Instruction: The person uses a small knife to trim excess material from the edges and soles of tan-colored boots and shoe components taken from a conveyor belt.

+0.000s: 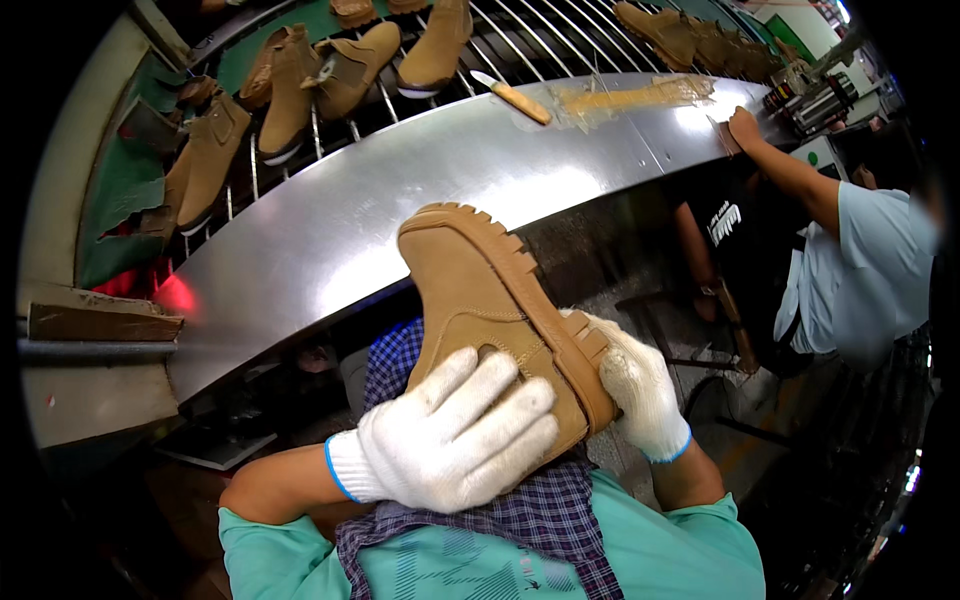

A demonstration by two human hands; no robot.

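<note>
A tan ankle boot [475,290] with a thick lugged sole is held tilted over my lap, toe pointing up and away. White knit gloves with blue cuffs cover both hands. My left hand [465,430] lies across the boot's side, its fingers stretched out and slightly apart on the upper; its thumb is hidden. At the heel, my right hand [640,385] grips the sole from the right, thumb on the edge and the other fingers partly hidden behind it.
A curved metal ledge [260,230] runs ahead of me, with a wooden-handled knife [515,100] on it. Beyond, several tan boots [350,70] stand on a rack of metal rollers [505,45]. To the right, a person in a light blue shirt [865,265] reaches over the ledge.
</note>
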